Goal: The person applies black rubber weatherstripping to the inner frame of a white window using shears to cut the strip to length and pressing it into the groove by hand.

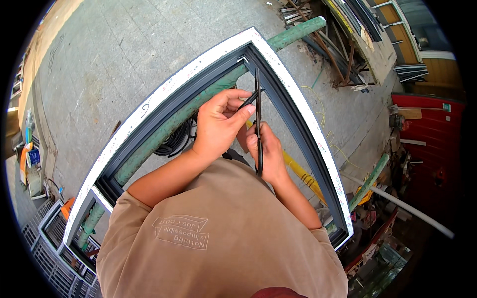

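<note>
In the head view, the left hand [218, 119] pinches a black strip [246, 101]; the right hand [271, 150] grips a dark tool [258, 118], perhaps scissors, over the frame's opening [299, 102], below its top corner. Slipping could nick nearby fingers. The shirt [263, 223] bears stitched lettering.

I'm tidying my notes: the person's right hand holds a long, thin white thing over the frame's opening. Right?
The colour is wrong: in the head view, the long, thin thing is black. The right hand does hold it over the opening of the frame.
</note>
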Motion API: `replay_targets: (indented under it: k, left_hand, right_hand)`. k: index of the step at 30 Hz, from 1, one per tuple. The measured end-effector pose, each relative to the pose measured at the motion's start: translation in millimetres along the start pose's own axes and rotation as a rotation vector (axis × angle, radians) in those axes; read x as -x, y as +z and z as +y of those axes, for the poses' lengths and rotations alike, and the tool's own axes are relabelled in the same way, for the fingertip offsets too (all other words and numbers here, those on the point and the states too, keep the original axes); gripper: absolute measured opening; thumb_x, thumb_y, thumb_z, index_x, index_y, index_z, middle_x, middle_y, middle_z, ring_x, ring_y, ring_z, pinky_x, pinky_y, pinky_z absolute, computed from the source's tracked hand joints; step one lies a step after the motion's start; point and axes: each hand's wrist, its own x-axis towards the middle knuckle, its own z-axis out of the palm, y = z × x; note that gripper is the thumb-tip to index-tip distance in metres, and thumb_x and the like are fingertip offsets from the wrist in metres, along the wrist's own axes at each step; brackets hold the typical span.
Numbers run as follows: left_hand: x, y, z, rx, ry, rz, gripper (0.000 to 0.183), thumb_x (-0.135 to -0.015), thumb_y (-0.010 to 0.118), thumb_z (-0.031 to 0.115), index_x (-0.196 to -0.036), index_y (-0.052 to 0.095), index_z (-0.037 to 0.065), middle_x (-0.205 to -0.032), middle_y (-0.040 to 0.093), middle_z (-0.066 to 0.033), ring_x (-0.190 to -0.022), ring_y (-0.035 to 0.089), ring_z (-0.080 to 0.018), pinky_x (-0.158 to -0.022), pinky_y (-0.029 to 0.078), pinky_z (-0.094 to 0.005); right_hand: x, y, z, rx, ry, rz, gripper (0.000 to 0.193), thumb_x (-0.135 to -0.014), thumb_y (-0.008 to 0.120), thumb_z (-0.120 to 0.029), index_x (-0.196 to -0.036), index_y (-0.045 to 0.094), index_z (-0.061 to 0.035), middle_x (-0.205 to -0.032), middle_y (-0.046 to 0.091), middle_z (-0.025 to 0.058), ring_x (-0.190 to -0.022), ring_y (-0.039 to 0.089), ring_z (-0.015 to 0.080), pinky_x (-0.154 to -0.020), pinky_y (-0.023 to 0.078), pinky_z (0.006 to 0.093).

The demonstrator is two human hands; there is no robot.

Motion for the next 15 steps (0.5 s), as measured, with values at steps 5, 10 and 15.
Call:
replay_targets:
  k: [5, 10, 15]
  left_hand:
    - [-0.3, -1.9, -1.5, -0.021, -0.008, 0.002, 0.027, -0.101, 0.080, 0.001, -0.128, 0.073, -0.001, -0.103, 0.079, -0.0066, -0.093, 0.073, -0.0098, -0.083, 0.061, -0.0277]
    - [0.3, -2.0, -2.0, -0.004, -0.008, -0.010, 0.026, -0.101, 0.080, 0.000, -0.127, 0.073, -0.001, -0.103, 0.080, -0.0070, -0.093, 0.073, -0.0100, -0.085, 0.061, -0.0279]
    - [0.7, -1.2, -1.3, -0.022, -0.017, -0.008, 0.026, -0.101, 0.079, -0.001, -0.126, 0.073, -0.002, -0.103, 0.080, -0.0078, -0.093, 0.074, -0.0107, -0.085, 0.062, -0.0289]
  right_hand:
    - [-0.6, 1.4, 3.0, -0.022, 0.010, -0.003, 0.042, -0.109, 0.070, -0.041, -0.106, 0.061, -0.0005, -0.090, 0.069, 0.0187, -0.081, 0.067, 0.0331, -0.078, 0.054, 0.0435]
    - [0.6, 1.9, 0.0, -0.002, -0.004, 0.001, 0.044, -0.109, 0.070, -0.043, -0.106, 0.061, -0.0003, -0.089, 0.069, 0.0182, -0.080, 0.067, 0.0312, -0.077, 0.054, 0.0429]
    - [1.0, 2.5, 0.4, 0.000, 0.003, -0.007, 0.038, -0.110, 0.069, -0.038, -0.106, 0.060, -0.0007, -0.087, 0.067, 0.0169, -0.078, 0.066, 0.0303, -0.075, 0.054, 0.0424]
